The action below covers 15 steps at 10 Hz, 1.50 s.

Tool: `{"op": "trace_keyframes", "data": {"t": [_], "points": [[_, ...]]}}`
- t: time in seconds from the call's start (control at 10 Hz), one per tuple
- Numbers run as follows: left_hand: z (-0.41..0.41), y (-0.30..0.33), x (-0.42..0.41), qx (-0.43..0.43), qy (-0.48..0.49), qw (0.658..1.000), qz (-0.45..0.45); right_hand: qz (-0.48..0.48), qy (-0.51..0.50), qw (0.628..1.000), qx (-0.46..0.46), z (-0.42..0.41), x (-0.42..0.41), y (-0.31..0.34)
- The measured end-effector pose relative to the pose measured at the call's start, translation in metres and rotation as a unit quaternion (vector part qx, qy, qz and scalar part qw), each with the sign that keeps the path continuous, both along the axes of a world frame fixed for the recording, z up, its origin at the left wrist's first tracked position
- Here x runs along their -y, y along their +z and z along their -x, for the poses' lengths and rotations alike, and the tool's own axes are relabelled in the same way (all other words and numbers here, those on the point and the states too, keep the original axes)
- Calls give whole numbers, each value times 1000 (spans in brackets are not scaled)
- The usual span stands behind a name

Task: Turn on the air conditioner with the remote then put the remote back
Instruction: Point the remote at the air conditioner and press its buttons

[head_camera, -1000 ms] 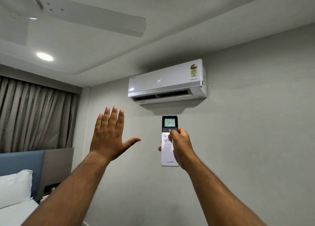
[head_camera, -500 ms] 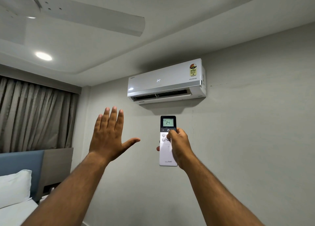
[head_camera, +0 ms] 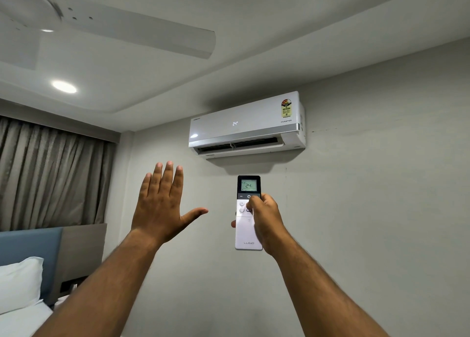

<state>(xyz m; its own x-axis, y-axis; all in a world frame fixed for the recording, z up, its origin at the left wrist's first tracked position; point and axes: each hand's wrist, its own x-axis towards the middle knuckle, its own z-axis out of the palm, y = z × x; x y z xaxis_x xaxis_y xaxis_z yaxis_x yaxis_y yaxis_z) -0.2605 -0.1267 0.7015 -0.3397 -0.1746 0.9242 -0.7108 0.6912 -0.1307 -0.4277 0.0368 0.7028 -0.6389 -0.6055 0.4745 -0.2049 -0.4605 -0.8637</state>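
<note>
A white air conditioner (head_camera: 246, 124) hangs high on the wall, its front showing 24 and its lower flap open. Below it I hold a white remote (head_camera: 248, 231) upright in my right hand (head_camera: 265, 219). The remote's dark top has a lit screen reading 24. My thumb rests on the buttons just under the power symbol. My left hand (head_camera: 160, 204) is raised to the left of the remote, palm towards the wall, fingers straight and thumb spread, holding nothing.
A white ceiling fan (head_camera: 122, 28) is overhead at the upper left, beside a round ceiling light (head_camera: 64, 86). Grey curtains (head_camera: 50, 176) cover the left wall. A bed with a white pillow (head_camera: 19, 283) and blue headboard (head_camera: 28, 245) sits at the lower left.
Both hands and the remote hold nearly the same pose; the view has only drifted slightly. The air conditioner display stays at 24.
</note>
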Motion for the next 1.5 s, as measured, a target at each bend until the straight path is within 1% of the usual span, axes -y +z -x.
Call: {"op": "trace_keyframes", "data": {"t": [1.5], "points": [[-1,3,-1,-2,-17,1000,-2,-1,-17,1000,-8,7,2,3]]}}
